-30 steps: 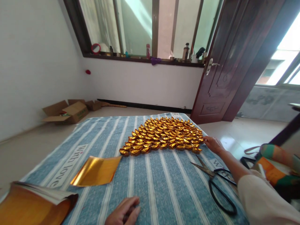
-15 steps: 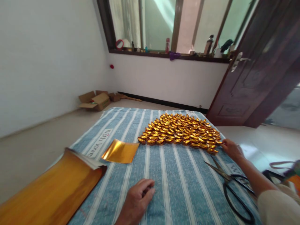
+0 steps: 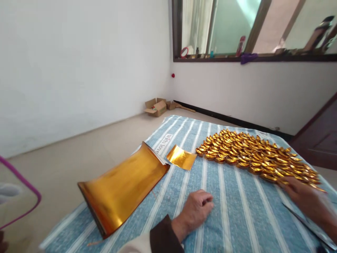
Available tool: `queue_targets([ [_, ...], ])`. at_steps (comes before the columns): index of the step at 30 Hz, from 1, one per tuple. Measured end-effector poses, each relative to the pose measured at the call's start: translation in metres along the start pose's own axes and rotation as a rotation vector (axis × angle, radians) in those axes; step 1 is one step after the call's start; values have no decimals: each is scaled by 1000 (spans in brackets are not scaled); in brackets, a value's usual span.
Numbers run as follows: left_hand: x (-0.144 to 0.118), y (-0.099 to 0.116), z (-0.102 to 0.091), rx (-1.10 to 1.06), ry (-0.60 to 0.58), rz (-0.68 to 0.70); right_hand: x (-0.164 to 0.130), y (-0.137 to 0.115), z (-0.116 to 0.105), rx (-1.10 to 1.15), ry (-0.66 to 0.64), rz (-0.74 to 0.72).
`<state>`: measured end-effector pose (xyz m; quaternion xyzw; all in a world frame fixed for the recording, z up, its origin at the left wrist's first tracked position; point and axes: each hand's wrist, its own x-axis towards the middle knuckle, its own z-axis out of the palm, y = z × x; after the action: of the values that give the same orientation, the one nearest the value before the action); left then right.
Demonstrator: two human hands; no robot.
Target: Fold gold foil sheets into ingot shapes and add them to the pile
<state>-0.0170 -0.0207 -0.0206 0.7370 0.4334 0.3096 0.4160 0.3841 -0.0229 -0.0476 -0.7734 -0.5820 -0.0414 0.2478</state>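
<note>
my left hand [image 3: 196,210] rests knuckles-up on the striped blue cloth [image 3: 237,211], fingers curled loosely under, holding nothing, forearm running back toward me. my right hand [image 3: 306,198] lies low and flat at the right, fingers stretched out and empty, tips touching the near edge of the heap of folded gold ingots [image 3: 258,156]. scissors [image 3: 310,225] lie just under that wrist. to the left sits a thick stack of gold foil sheets [image 3: 122,188], curling at its near end, and beyond it one loose gold square [image 3: 181,157] just beside the heap. a cardboard box [image 3: 156,106] stands by the far wall.
</note>
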Motion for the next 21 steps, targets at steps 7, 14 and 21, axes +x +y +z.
queue_targets([
  [7,-3,2,-3,-76,168,-1,-22,-215,51,352,-256,-438],
  [14,4,-1,-20,-163,452,-38,2,-307,90,289,-374,-233],
  [21,6,0,-30,-229,506,-8,14,-334,107,166,-485,-88],
])
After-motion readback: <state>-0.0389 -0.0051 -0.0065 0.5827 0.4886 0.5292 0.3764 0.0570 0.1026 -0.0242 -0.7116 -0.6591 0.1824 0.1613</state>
